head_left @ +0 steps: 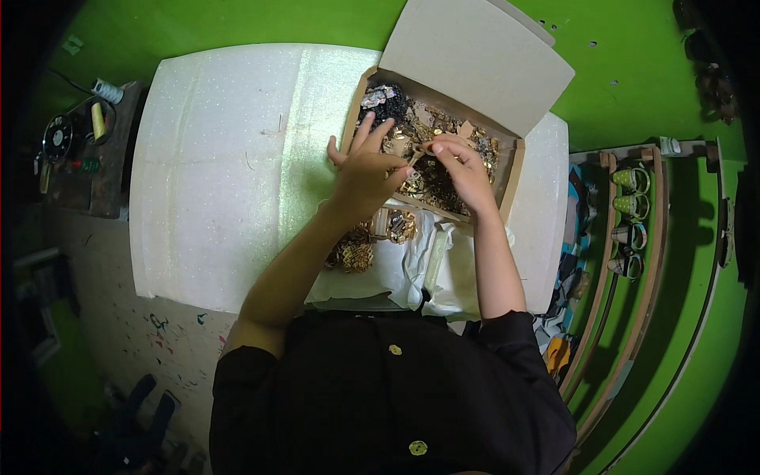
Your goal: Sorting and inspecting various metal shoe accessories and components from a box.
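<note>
We see a small tan piece [416,157] held up over the open box, right in the gap between the two hands. It is too tiny for us to tell what it is. The left hand [366,176] pinches its low end with thumb and pointing finger, and the other fingers stick out wide, up and to the left. The right hand [465,172] pinches the top end, with its fingers bent in and its back to the right. The left arm leans up and to the right, bent at the elbow. The right arm goes almost straight up, tipping a little left.

Under the hands, we see the brown box [514,176] full of shiny gold bits [438,188], with black beads [389,104] in its far left corner. Its lid [481,63] stands open behind. Nearer to us, a gold bundle [351,255] sits beside white plastic bags [408,257] on the sparkly white table [214,174].
</note>
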Action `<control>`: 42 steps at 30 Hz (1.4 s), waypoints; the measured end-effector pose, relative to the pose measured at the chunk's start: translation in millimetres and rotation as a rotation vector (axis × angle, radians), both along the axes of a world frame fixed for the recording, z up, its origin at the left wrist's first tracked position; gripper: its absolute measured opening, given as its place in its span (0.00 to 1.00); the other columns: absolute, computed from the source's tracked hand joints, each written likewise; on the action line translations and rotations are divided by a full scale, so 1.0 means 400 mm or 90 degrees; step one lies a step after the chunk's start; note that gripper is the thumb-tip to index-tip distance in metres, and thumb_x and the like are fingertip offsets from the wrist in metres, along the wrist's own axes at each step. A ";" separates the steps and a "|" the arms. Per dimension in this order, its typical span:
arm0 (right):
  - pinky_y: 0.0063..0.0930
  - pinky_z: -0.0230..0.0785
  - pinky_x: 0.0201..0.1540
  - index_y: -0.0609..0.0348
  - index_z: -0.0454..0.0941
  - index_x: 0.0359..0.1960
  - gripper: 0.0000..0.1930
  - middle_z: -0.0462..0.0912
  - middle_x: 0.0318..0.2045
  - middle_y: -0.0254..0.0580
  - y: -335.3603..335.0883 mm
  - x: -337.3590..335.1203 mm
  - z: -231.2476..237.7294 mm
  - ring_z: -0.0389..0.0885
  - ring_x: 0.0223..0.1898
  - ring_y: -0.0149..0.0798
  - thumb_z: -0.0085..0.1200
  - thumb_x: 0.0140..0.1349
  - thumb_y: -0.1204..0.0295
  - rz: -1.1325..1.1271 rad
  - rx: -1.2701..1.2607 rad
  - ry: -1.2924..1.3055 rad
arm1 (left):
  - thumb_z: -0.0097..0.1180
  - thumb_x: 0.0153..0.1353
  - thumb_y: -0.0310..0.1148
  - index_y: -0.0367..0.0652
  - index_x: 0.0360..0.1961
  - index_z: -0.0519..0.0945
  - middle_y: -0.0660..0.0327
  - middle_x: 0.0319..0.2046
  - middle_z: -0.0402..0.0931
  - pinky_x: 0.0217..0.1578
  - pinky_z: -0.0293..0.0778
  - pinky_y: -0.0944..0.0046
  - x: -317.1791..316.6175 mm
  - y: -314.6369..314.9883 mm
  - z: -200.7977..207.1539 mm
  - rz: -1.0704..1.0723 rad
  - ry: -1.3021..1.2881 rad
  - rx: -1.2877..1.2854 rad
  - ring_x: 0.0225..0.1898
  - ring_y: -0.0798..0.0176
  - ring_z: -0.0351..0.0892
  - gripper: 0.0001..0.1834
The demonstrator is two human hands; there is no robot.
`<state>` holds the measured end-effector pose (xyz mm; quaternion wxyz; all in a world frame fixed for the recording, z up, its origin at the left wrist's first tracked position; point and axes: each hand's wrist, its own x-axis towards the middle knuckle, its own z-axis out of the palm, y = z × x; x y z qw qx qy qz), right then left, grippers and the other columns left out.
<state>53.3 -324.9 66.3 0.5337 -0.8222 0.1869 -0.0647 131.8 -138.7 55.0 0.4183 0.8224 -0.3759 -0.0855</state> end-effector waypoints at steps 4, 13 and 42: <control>0.46 0.42 0.62 0.44 0.83 0.41 0.13 0.72 0.52 0.42 0.001 -0.015 -0.021 0.59 0.61 0.44 0.62 0.52 0.65 0.012 -0.318 0.114 | 0.60 0.55 0.40 0.51 0.29 0.85 0.51 0.64 0.58 0.57 0.26 0.27 0.011 0.005 -0.015 0.065 -0.029 0.080 0.70 0.50 0.44 0.07; 0.68 0.37 0.60 0.40 0.82 0.40 0.16 0.67 0.58 0.43 0.030 -0.015 -0.074 0.54 0.65 0.51 0.63 0.45 0.68 0.251 -0.601 0.231 | 0.57 0.56 0.42 0.52 0.30 0.84 0.52 0.65 0.53 0.56 0.35 0.28 -0.002 0.006 -0.097 0.095 -0.139 0.171 0.70 0.53 0.43 0.09; 0.69 0.35 0.61 0.35 0.80 0.45 0.21 0.63 0.61 0.45 0.033 -0.033 -0.059 0.52 0.66 0.51 0.64 0.45 0.66 0.211 -0.597 0.231 | 0.57 0.53 0.39 0.51 0.25 0.82 0.52 0.64 0.56 0.55 0.39 0.28 -0.002 0.015 -0.106 0.085 -0.153 0.117 0.68 0.53 0.47 0.07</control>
